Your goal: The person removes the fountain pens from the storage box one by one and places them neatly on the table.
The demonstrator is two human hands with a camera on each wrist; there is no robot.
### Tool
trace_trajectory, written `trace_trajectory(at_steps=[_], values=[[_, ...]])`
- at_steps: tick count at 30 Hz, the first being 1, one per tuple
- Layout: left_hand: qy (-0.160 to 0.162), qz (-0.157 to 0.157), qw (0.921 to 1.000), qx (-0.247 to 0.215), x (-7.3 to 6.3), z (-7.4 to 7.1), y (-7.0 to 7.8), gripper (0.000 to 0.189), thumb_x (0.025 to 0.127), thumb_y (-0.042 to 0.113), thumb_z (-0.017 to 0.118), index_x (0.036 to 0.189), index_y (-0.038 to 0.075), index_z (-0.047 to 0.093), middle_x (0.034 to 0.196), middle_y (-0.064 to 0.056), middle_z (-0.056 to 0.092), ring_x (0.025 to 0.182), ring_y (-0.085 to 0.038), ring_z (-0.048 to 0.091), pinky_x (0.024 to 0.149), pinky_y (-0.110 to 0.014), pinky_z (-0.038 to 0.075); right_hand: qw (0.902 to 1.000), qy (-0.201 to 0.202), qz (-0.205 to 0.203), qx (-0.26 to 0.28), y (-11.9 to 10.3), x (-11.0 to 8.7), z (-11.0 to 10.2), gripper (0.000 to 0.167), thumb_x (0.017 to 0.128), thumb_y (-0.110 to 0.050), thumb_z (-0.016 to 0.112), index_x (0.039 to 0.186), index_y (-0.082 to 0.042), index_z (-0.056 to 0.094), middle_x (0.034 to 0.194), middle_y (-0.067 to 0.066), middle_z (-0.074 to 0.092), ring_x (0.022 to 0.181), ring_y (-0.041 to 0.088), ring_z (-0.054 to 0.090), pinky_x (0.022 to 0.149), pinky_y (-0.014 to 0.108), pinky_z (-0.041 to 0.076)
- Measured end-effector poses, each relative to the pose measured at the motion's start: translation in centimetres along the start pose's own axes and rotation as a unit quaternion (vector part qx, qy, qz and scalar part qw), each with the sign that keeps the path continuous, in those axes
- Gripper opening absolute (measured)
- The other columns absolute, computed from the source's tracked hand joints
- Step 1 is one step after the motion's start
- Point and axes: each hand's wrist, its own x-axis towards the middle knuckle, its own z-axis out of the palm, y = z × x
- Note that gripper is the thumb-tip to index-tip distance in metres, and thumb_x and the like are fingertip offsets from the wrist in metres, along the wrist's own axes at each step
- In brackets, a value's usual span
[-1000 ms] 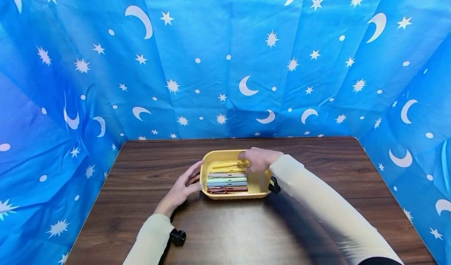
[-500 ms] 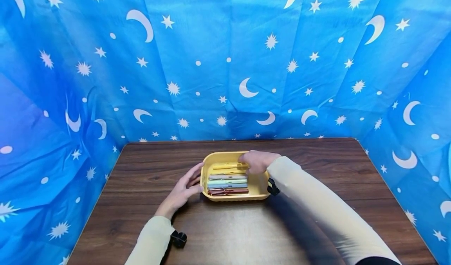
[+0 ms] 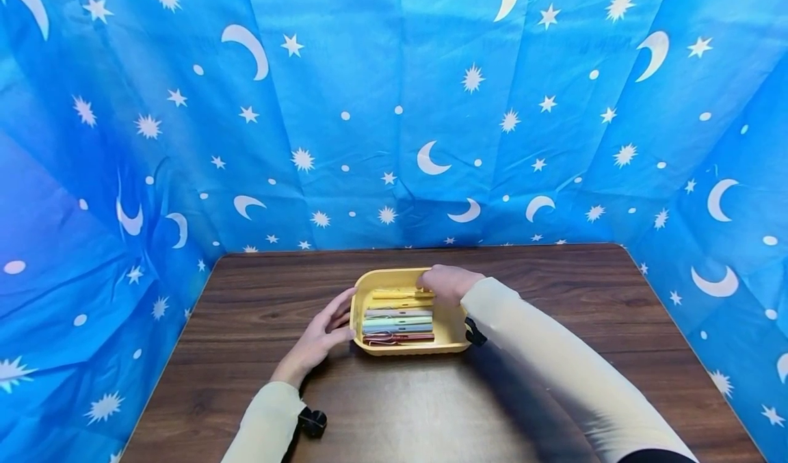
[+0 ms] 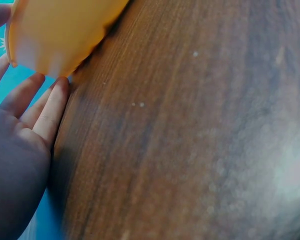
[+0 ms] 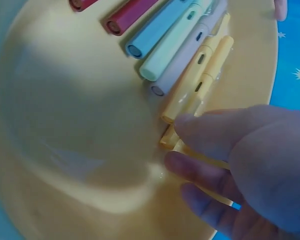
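Observation:
Several capped pens lie side by side in a yellow plastic box (image 3: 411, 350). From its near side they run dark red (image 5: 132, 15), blue (image 5: 152, 32), mint (image 5: 170, 47), lilac (image 5: 177, 70) and yellow. My right hand (image 3: 452, 283) reaches over the box's far right part. Its thumb and index finger are around the butt end of the farthest yellow pen (image 5: 220, 57); the thumb covers part of it. Beside the box's left end, my left hand (image 3: 317, 340) touches the outer wall with straight, spread fingers, the thumb near the front corner.
A dark wood-grain table (image 3: 394, 408) carries the box toward its far edge. Behind and at both sides hangs a blue cloth (image 3: 345, 80) with white moons and stars. Inside the box, bare floor lies to the right of the pens.
The right hand has shifted slightly left, still at the yellow pens' right ends. My left hand stays at the box. The whole view has drifted down a little.

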Motion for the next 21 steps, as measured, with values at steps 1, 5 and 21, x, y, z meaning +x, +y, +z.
trace_trajectory(at_steps=[1, 5, 21], values=[[0.000, 0.001, 1.0000, -0.001, -0.03, 0.00, -0.03, 0.079, 0.098, 0.005, 0.067, 0.167, 0.020, 0.030, 0.169, -0.018, 0.034, 0.151, -0.046, 0.037, 0.122, -0.066, 0.028, 1.0000, 0.004, 0.002, -0.007, -0.01, 0.05, 0.09, 0.039, 0.097, -0.005, 0.074, 0.135, -0.012, 0.071, 0.126, 0.004, 0.073, 0.113, 0.018, 0.067, 0.103, 0.036, 0.055], [0.001, 0.000, 1.0000, 0.006, -0.08, 0.04, 0.04, 0.078, 0.099, 0.006, 0.066, 0.167, 0.020, 0.030, 0.169, -0.018, 0.033, 0.151, -0.046, 0.037, 0.121, -0.066, 0.028, 0.9991, 0.028, 0.004, -0.031, -0.05, 0.18, 0.36, 0.035, 0.095, -0.002, 0.075, 0.128, -0.014, 0.075, 0.118, 0.000, 0.075, 0.107, 0.016, 0.068, 0.097, 0.034, 0.057], [0.001, -0.008, 1.0000, -0.001, -0.09, 0.09, 0.23, 0.079, 0.099, 0.006, 0.067, 0.167, 0.023, 0.030, 0.169, -0.016, 0.034, 0.151, -0.044, 0.038, 0.121, -0.065, 0.029, 0.9951, 0.068, 0.003, -0.072, -0.36, 1.02, 0.63, 0.016, 0.096, -0.004, 0.074, 0.097, -0.018, 0.082, 0.090, -0.002, 0.074, 0.080, 0.014, 0.064, 0.077, 0.032, 0.058]])
